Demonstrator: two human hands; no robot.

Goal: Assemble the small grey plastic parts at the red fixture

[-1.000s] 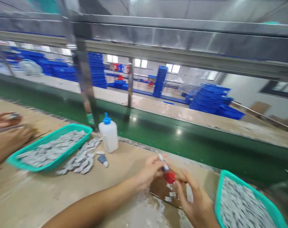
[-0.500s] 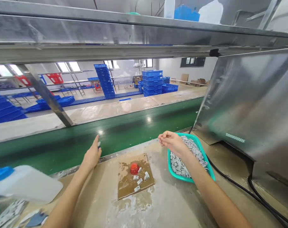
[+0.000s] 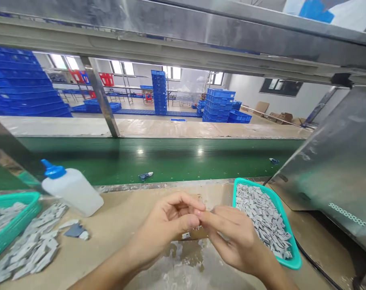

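My left hand (image 3: pixel 167 223) and my right hand (image 3: pixel 234 233) meet at the fingertips above the brown board (image 3: pixel 201 233). Both are closed in a pinch, and whatever sits between the fingers is hidden. Beneath them a small grey-white plastic piece (image 3: pixel 185 235) shows on the board; the hands cover most of the rest. To the right of my right hand stands a turquoise basket (image 3: pixel 296 262) full of small grey pieces (image 3: pixel 263 215). A small dark blue and white part (image 3: pixel 145 176) lies on the green conveyor belt (image 3: pixel 170 161), beyond my left hand.
A white squeeze bottle with blue cap (image 3: pixel 75 193) leans at left, near loose grey pieces (image 3: pixel 34 245) and a blue-grey part (image 3: pixel 76 230). Another turquoise basket (image 3: pixel 19 231) is at far left. A metal housing (image 3: pixel 336 169) bounds the right; a metal shelf (image 3: pixel 170 28) runs overhead.
My left hand has left the belt's edge, where a blue and white part now lies. My right hand has moved from the basket; both hands meet at the middle. The view has shifted.
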